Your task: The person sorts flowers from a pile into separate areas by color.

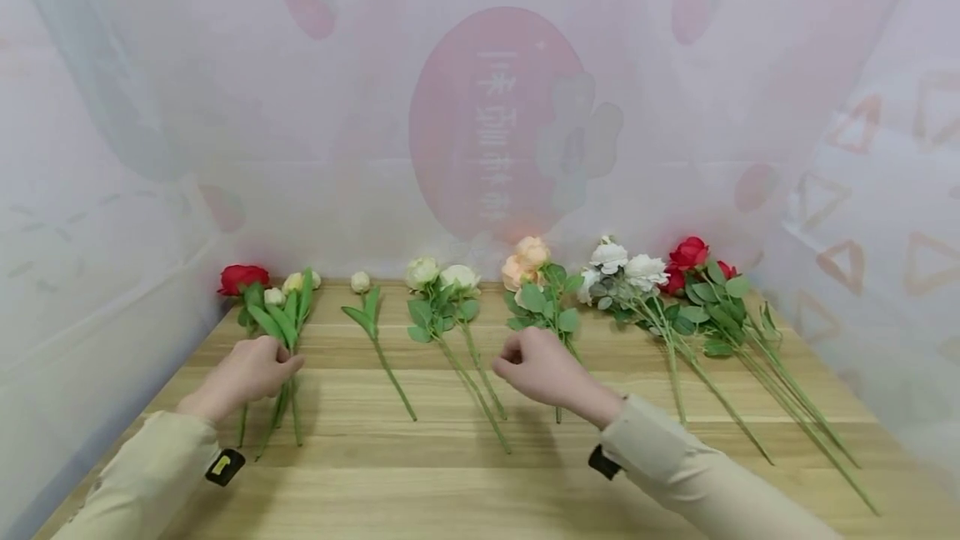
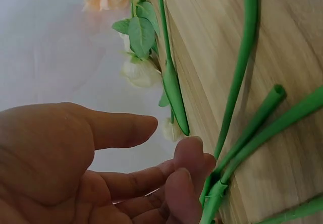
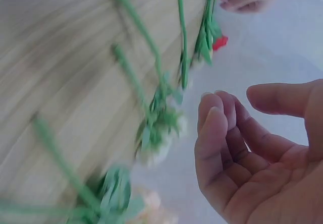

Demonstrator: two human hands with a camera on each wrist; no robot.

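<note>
My left hand (image 1: 243, 373) hovers over several white tulips (image 1: 283, 325) on the left of the table. In the left wrist view its thumb stands apart from loosely bent fingers (image 2: 184, 193), and green stems (image 2: 241, 67) lie just past the fingertips. Nothing is held between them. Above the stem of a peach rose spray (image 1: 531, 253) is my right hand (image 1: 546, 367). Its fingers (image 3: 211, 133) curve loosely, with the thumb apart and no thing in the grasp. A red flower (image 1: 242, 278) lies beside the tulips.
Along the back of the wooden table (image 1: 420, 482) lie a single white tulip (image 1: 361, 282), cream flowers (image 1: 459, 277), white roses (image 1: 645, 271) and red roses (image 1: 688, 253). Their stems point toward the front. Pale printed cloth (image 1: 337, 107) walls enclose the back and sides.
</note>
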